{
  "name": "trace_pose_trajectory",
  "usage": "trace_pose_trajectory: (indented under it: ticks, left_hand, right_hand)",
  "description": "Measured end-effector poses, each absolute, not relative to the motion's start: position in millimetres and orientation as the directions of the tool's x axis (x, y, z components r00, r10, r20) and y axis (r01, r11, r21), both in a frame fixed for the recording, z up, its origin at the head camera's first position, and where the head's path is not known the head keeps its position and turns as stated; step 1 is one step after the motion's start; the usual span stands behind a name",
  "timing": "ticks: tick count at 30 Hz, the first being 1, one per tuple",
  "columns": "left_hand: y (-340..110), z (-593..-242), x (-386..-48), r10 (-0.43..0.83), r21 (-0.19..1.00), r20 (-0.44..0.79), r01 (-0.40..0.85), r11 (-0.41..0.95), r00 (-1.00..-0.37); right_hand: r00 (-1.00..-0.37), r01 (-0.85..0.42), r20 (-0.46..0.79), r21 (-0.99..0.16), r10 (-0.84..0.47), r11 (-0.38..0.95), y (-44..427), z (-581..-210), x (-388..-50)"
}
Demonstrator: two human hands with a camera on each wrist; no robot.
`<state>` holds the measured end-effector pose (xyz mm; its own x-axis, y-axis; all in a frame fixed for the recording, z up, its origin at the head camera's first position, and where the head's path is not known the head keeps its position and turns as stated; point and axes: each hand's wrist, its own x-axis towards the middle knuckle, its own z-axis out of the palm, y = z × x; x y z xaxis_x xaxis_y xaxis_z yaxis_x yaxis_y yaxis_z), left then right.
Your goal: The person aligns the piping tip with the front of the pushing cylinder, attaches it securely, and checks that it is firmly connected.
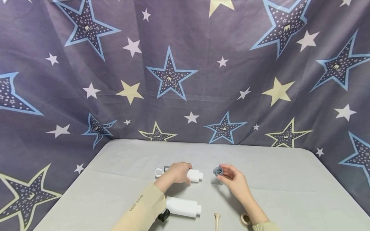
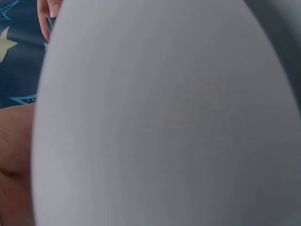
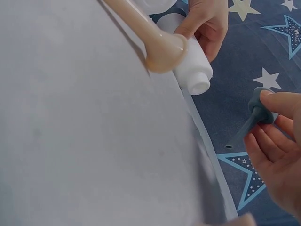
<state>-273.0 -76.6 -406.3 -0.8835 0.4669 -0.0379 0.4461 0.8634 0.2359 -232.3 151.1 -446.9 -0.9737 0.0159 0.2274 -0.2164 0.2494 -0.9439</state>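
My left hand (image 1: 177, 173) grips a small white bottle (image 1: 195, 175) that lies on its side, its narrow neck pointing right. The right wrist view shows the thumb lying along this white bottle (image 3: 193, 66). Between thumb and fingers, my right hand (image 1: 235, 182) pinches a grey-blue funnel (image 1: 218, 171) above the table, a short way right of the bottle. Its wide mouth faces the head camera; in the right wrist view the funnel's thin spout (image 3: 242, 132) shows. A pale surface fills most of the left wrist view.
A larger white bottle (image 1: 183, 207) lies nearer, with a black part (image 1: 164, 215) at its left end. A beige funnel (image 1: 217, 219) and a tan ring-shaped object (image 1: 245, 219) are at the front. A white loop-shaped piece (image 1: 158, 173) sits left of my left hand. Behind the table (image 1: 130, 154) hangs a star-patterned cloth.
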Motion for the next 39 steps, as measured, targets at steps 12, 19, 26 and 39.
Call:
trace_pose_trajectory:
  ticks: [12, 19, 26, 39]
  left_hand:
    - [-79, -408, -273, 0.457, 0.248, -0.012, 0.44, 0.863, -0.889]
    - [-82, -407, -274, 0.464, 0.285, 0.038, 0.455, 0.844, -0.885]
    - [-81, -403, -275, 0.468, 0.288, 0.077, 0.468, 0.835, -0.881]
    - [-71, -385, -266, 0.482, 0.272, 0.119, 0.496, 0.825, -0.868]
  right_hand:
    - [-0.975, -0.223, 0.221, -0.936, -0.037, 0.273, 152, -442, -233]
    - [-0.969, -0.247, 0.238, -0.926, -0.065, 0.287, 153, -437, -234]
    - [-0.963, -0.271, 0.251, -0.916, -0.102, 0.296, 153, -436, -237]
    - [-0.96, -0.276, 0.242, -0.908, -0.142, 0.315, 152, -435, -243]
